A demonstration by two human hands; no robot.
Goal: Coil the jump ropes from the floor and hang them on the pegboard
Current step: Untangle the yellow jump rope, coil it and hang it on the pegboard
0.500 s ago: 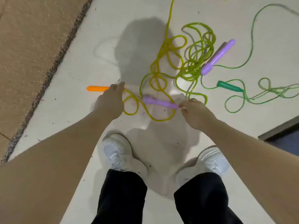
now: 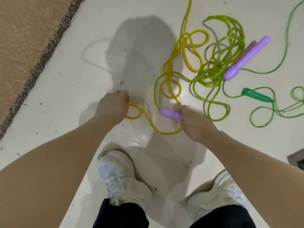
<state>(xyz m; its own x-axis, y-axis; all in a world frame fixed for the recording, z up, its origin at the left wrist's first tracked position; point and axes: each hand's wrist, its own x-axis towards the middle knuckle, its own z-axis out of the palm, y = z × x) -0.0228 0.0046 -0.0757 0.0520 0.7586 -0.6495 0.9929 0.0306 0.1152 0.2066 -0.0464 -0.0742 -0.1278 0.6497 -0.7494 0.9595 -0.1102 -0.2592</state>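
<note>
Left hand [image 2: 113, 106] curls over the end of the yellow rope [image 2: 167, 132]; whatever it grips is hidden under the fingers. Right hand [image 2: 194, 123] covers the rear of the near purple handle [image 2: 169, 113], only its front showing. Yellow rope exits top edge; dark green rope [image 2: 287, 32] runs off top-right & right edges. Lime rope [image 2: 221, 66] tangle too dense to trace, its join to the far purple handle [image 2: 245, 59] unclear. Dark object [image 2: 297, 159] at right edge cut off, unidentifiable. Both forearms & trouser legs cropped at the frame's edges
</note>
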